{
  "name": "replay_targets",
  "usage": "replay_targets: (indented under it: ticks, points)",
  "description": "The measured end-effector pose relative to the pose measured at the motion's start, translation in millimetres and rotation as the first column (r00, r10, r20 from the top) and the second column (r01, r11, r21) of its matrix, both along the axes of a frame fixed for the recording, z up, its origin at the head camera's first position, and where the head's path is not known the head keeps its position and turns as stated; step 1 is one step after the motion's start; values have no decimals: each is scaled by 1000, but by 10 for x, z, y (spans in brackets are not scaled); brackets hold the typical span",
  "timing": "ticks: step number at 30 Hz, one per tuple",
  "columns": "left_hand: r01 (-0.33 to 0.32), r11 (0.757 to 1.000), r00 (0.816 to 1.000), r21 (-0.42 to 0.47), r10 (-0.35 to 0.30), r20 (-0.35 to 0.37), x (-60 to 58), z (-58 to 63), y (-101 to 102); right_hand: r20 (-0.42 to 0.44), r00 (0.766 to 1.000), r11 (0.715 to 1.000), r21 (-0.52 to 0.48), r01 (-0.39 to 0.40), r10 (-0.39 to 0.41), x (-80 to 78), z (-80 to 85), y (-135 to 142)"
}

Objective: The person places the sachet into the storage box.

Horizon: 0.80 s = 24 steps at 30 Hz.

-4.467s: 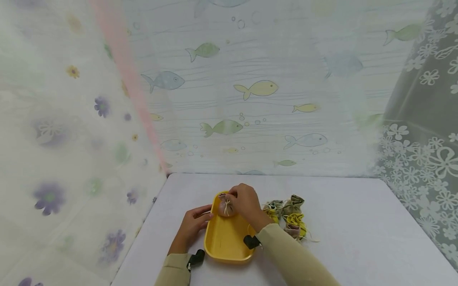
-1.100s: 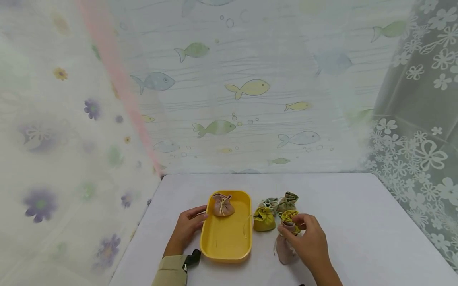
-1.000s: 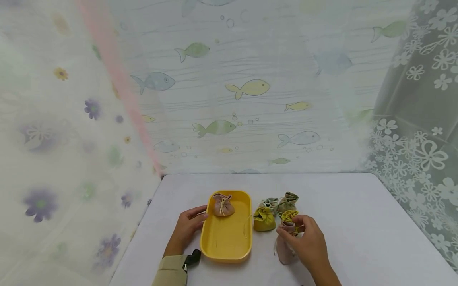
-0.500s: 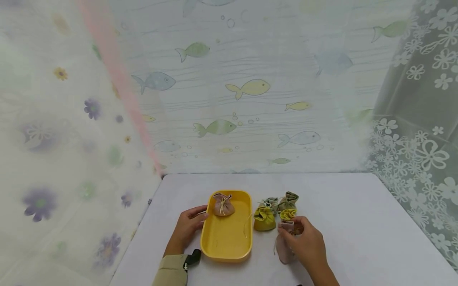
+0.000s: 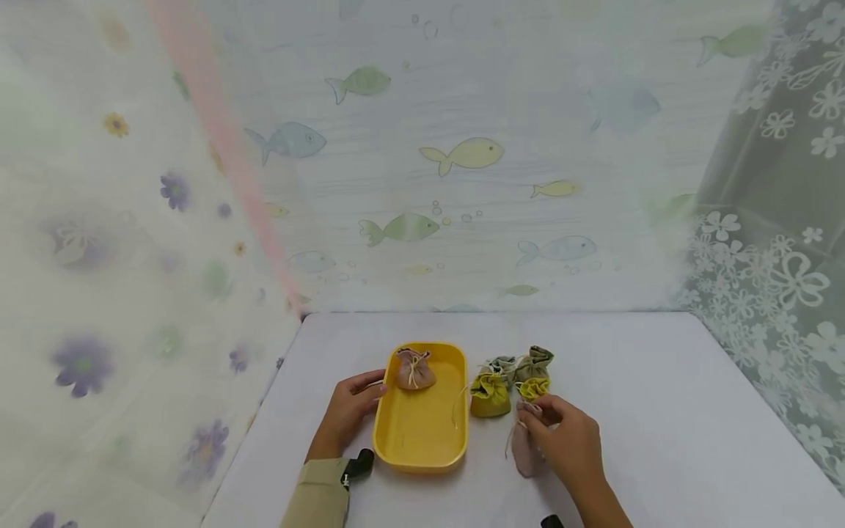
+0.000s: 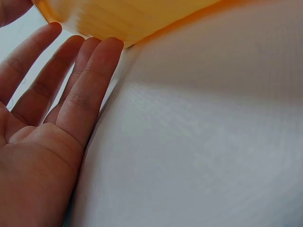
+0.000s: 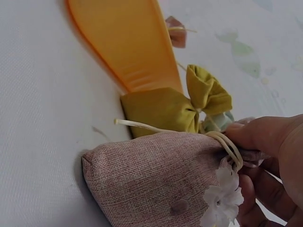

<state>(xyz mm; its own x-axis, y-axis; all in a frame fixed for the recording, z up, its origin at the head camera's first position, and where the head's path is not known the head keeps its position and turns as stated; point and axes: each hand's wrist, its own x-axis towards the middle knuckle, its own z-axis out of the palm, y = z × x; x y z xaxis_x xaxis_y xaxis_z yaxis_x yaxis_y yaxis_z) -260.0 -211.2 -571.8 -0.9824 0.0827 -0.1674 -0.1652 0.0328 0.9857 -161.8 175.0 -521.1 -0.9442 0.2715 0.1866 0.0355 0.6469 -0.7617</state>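
My right hand (image 5: pixel 564 438) pinches the gathered neck of a mauve drawstring pouch (image 7: pixel 151 177), which stands on the table right of the tray. A pale cord and a white fabric flower show at its neck in the right wrist view. My left hand (image 5: pixel 350 411) rests its straight fingertips against the left side of a yellow tray (image 5: pixel 422 440); the left wrist view has those fingers (image 6: pixel 87 90) at the tray's wall. Inside the tray, at its far end, sits a pinkish drawstring pouch (image 5: pixel 414 372).
Between tray and right hand stand a mustard pouch (image 5: pixel 490 400), a grey-green pouch (image 5: pixel 504 368), an olive-brown pouch (image 5: pixel 533 365) and a yellow pouch (image 5: pixel 533 387). A white cloth covers the table (image 5: pixel 634 411). Behind it hangs a fish-print curtain (image 5: pixel 462 242).
Since the oldest frame, my right hand has left the pinkish pouch in the tray and moved right to the mauve pouch. Lately its fingers have closed in on that pouch's neck. The left hand stays.
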Motion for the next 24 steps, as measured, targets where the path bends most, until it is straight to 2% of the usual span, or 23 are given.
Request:
replay_targets:
  ticks: [6, 16, 24]
  points:
    - [2, 1000, 1000, -8, -2, -7, -33, 1, 9, -17, 1000, 999, -35, -1, 0, 14, 51, -6]
    - [-33, 998, 999, -59, 32, -19, 9, -31, -44, -41, 999, 997, -75, -26, 23, 29, 69, -63]
    - [-14, 1000, 1000, -26, 13, -13, -30, -32, 11, -49, 998, 994, -100, -35, 30, 55, 120, -46]
